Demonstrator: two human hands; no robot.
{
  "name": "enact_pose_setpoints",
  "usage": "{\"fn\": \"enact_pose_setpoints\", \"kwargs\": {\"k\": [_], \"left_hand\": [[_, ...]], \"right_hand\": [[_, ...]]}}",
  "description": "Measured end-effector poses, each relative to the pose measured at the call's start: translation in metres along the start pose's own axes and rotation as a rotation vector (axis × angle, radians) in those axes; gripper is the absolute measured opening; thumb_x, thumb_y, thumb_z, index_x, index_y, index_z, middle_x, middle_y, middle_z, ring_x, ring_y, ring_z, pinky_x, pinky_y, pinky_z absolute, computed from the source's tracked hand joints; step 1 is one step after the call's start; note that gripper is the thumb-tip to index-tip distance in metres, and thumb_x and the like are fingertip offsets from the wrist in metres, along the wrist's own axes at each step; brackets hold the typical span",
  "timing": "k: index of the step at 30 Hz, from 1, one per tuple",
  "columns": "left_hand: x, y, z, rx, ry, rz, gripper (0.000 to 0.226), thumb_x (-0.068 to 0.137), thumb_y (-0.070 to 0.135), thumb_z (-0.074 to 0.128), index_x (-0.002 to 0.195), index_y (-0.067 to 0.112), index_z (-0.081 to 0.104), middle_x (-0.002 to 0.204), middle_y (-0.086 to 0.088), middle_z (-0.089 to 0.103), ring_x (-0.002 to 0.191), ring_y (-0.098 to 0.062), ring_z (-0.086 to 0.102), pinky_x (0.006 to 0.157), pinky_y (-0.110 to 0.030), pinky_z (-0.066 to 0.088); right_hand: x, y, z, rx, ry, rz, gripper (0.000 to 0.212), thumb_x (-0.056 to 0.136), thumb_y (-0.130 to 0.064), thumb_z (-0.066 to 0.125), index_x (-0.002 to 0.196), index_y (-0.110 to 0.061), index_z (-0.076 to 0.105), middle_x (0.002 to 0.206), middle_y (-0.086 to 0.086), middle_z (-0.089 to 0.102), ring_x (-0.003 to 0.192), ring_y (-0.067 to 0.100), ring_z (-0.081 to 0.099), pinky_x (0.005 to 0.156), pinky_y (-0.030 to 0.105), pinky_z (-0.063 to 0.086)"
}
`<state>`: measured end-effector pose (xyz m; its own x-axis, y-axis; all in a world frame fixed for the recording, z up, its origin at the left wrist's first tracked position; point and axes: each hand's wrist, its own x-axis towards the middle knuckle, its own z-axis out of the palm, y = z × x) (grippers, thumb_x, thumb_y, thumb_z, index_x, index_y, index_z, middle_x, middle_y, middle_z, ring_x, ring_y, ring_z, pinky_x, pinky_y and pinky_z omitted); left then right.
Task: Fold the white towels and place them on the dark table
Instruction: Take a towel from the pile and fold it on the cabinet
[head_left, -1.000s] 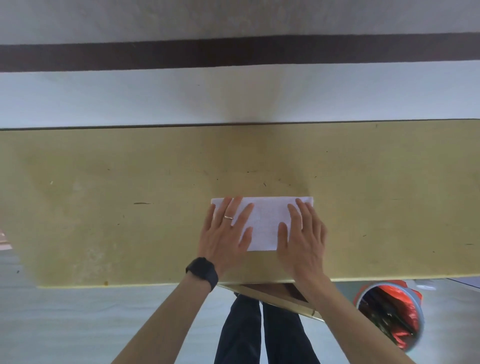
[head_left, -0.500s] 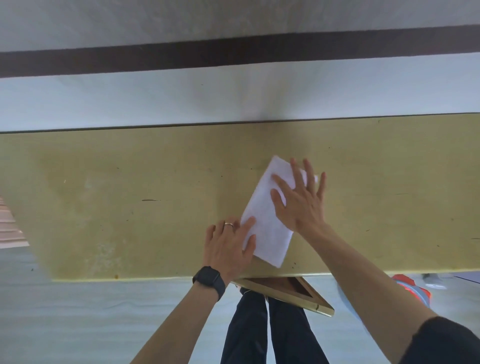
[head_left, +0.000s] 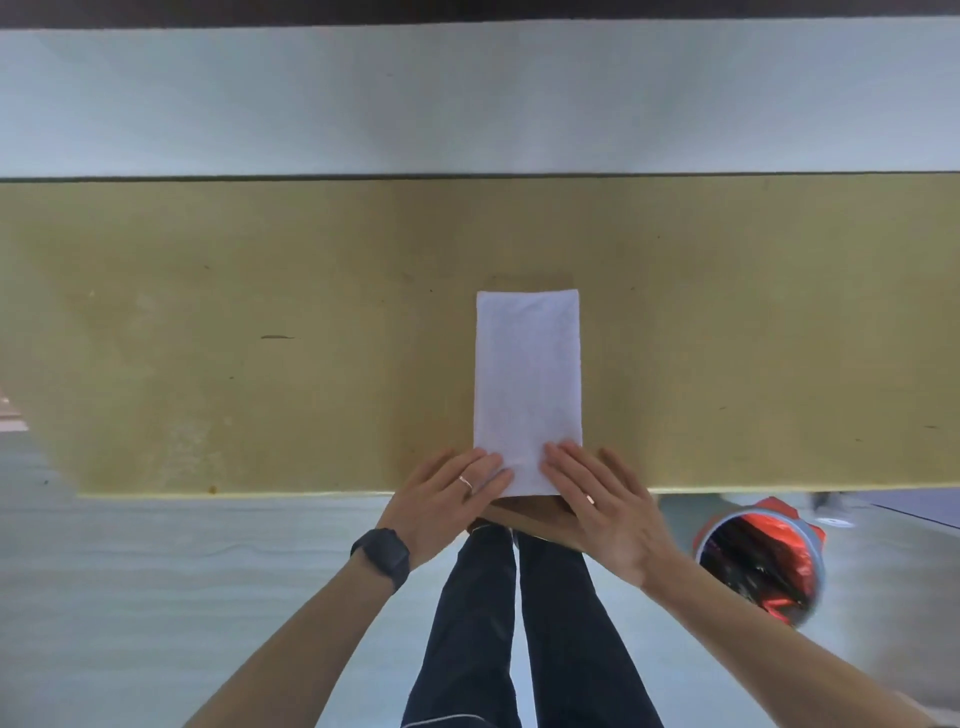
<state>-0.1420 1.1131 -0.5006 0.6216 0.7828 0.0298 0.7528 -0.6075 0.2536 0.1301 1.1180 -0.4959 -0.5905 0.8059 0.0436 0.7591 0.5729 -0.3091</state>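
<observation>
A white towel (head_left: 527, 379), folded into a narrow rectangle, lies flat on the yellow-olive table (head_left: 260, 338) with its long side pointing away from me. Its near short end reaches the table's front edge. My left hand (head_left: 449, 501), with a ring and a black watch on the wrist, rests with straight fingers on the towel's near left corner. My right hand (head_left: 605, 504) lies flat with its fingertips on the near right corner. No dark table is in view.
A round bin (head_left: 761, 566) lined with red and black plastic stands on the floor at the lower right. A wooden frame piece (head_left: 530, 514) shows under the table edge above my legs. A pale wall runs behind the table.
The towel has turned from lying crosswise, through a slant, to pointing straight away from me. Both hands have slid back to its near end.
</observation>
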Motion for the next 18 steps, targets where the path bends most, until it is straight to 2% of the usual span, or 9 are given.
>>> {"fn": "enact_pose_setpoints", "kwargs": {"k": [1,2,5,8,10,13,15,18], "left_hand": [[-0.001,0.003,-0.001,-0.02,0.027,0.011,0.047,0.099,0.002,0.03,0.129,0.017,0.062,0.133,-0.002,0.058,0.12,-0.023,0.057,0.097,-0.041,0.049],[-0.001,0.004,-0.003,-0.034,0.047,0.015,0.048,0.095,-0.003,0.033,0.124,0.017,0.065,0.129,-0.002,0.06,0.116,-0.023,0.058,0.095,-0.04,0.049],[-0.001,0.007,-0.006,-0.081,0.065,-0.019,0.048,0.075,-0.01,0.061,0.114,0.018,0.068,0.125,0.001,0.064,0.114,-0.022,0.059,0.095,-0.035,0.046],[0.003,0.006,-0.015,-0.212,0.031,-0.107,0.028,0.081,0.005,0.07,0.102,0.022,0.071,0.116,0.008,0.07,0.108,-0.017,0.063,0.089,-0.032,0.05],[0.015,0.007,-0.031,-0.388,-0.029,-0.302,0.016,0.086,0.02,0.065,0.099,0.026,0.074,0.1,0.011,0.072,0.098,-0.013,0.065,0.079,-0.031,0.053],[0.038,0.001,-0.061,-0.719,-0.209,-0.687,0.011,0.09,0.028,0.068,0.097,0.031,0.075,0.083,0.013,0.07,0.081,-0.007,0.062,0.073,-0.021,0.047],[0.055,-0.011,-0.074,-0.896,-0.133,-0.819,0.008,0.088,0.029,0.073,0.095,0.028,0.076,0.08,0.012,0.073,0.076,-0.005,0.065,0.073,-0.018,0.048],[0.084,-0.037,-0.08,-0.987,-0.038,-0.94,0.018,0.086,0.038,0.073,0.099,0.025,0.073,0.083,0.012,0.074,0.077,-0.005,0.067,0.067,-0.014,0.047]], "right_hand": [[-0.003,-0.001,0.003,0.002,0.034,-0.004,0.043,0.093,-0.016,0.067,0.135,-0.015,0.06,0.152,-0.002,0.045,0.141,0.015,0.041,0.108,0.046,0.041],[-0.004,0.0,0.006,0.016,0.072,-0.006,0.038,0.091,-0.01,0.068,0.129,-0.015,0.063,0.15,-0.002,0.049,0.139,0.015,0.044,0.106,0.045,0.042],[0.0,0.002,0.006,0.085,0.125,-0.012,0.026,0.088,-0.009,0.072,0.11,-0.018,0.062,0.142,-0.005,0.057,0.133,0.013,0.051,0.1,0.041,0.045],[0.006,0.007,-0.005,0.152,0.092,-0.033,0.006,0.092,-0.014,0.07,0.097,-0.017,0.069,0.136,-0.008,0.061,0.128,0.013,0.056,0.096,0.038,0.048],[0.01,0.004,-0.016,0.241,0.078,0.002,0.004,0.094,-0.018,0.067,0.095,-0.016,0.07,0.128,-0.009,0.066,0.125,0.012,0.058,0.096,0.035,0.048],[0.027,-0.004,-0.04,0.442,0.127,0.24,0.012,0.093,-0.024,0.063,0.099,-0.018,0.071,0.112,-0.017,0.068,0.116,0.005,0.06,0.095,0.027,0.046],[0.05,-0.005,-0.06,0.62,0.158,0.488,0.006,0.092,-0.024,0.068,0.098,-0.023,0.07,0.098,-0.022,0.069,0.101,0.0,0.064,0.087,0.018,0.047],[0.091,0.005,-0.071,0.847,0.179,0.764,0.006,0.09,-0.031,0.071,0.095,-0.029,0.068,0.086,-0.019,0.07,0.088,0.0,0.065,0.077,0.008,0.045]]}}
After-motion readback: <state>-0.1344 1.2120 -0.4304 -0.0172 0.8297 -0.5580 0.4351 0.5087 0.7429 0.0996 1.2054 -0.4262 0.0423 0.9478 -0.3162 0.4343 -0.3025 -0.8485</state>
